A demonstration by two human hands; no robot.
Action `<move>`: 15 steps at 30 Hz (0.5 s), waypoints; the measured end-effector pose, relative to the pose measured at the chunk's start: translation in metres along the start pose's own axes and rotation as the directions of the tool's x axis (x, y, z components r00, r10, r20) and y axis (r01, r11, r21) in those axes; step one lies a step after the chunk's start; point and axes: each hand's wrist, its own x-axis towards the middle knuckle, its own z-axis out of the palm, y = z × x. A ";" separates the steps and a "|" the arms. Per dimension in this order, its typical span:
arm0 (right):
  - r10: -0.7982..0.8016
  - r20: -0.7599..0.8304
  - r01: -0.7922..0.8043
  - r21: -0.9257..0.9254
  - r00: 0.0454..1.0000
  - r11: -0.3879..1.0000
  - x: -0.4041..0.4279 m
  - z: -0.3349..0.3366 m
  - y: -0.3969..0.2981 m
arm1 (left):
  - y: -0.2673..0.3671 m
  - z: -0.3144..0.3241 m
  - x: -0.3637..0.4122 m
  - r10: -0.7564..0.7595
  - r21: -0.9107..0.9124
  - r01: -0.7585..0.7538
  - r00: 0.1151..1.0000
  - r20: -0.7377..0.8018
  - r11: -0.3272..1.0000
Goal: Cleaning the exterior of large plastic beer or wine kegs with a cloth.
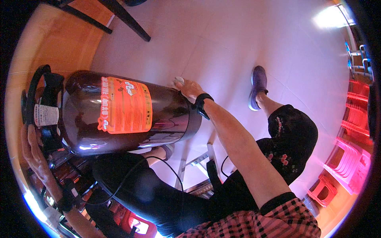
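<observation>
A large dark-brown plastic beer keg [169, 119] with an orange printed label [128, 104] is tipped on its side in front of me, against my left knee. Its black collar [50, 89] faces left and carries a white label [46, 115] with small writing. My left hand [34, 151] lies against the collar end, fingers long and close together; its inner side is hidden. Near the rounded base my right hand [190, 89] curls over the keg's far side. Something small and pale [179, 79] shows at its fingertips, too unclear to name. Black bands circle both wrists.
A metal-framed stool [209, 148] stands beneath me, partly hidden. Dark furniture legs [125, 20] rise at upper left beside a wooden panel [59, 44]. Stacked red and pink plastic stools [348, 160] line the right side. A black cable [166, 166] loops across my lap.
</observation>
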 end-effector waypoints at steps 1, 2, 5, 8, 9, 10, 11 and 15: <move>-0.054 -0.046 0.055 0.020 0.998 0.998 -0.001 0.002 0.011 | 0.003 0.002 0.005 -0.172 -0.133 0.178 0.984 0.051 0.975; -0.054 -0.042 0.055 0.019 0.998 0.998 -0.008 0.002 0.013 | 0.002 0.006 0.008 -0.175 -0.131 0.181 0.983 0.052 0.975; 0.038 -0.168 -0.024 0.085 0.985 0.996 -0.036 0.004 0.009 | -0.016 0.019 0.017 -0.246 -0.350 0.306 0.947 0.206 0.885; 0.052 -0.293 -0.058 -0.013 0.955 0.998 -0.051 0.013 0.014 | -0.044 0.023 0.024 -0.199 -0.298 0.233 0.970 0.141 0.926; 0.096 -0.332 -0.110 -0.021 0.938 0.994 -0.061 0.009 0.023 | -0.023 0.035 0.028 -0.229 -0.234 0.284 0.944 0.238 0.930; 0.123 -0.355 -0.136 -0.012 0.927 0.991 -0.069 0.011 0.021 | 0.000 0.033 0.031 -0.224 -0.232 0.278 0.947 0.232 0.932; 0.154 -0.391 -0.184 -0.040 0.907 0.982 -0.077 0.012 0.019 | 0.020 0.036 0.031 -0.219 -0.235 0.260 0.958 0.186 0.936; 0.165 -0.347 -0.205 -0.081 0.923 0.975 -0.107 -0.001 0.021 | 0.036 0.037 0.049 -0.199 -0.277 0.265 0.949 0.244 0.924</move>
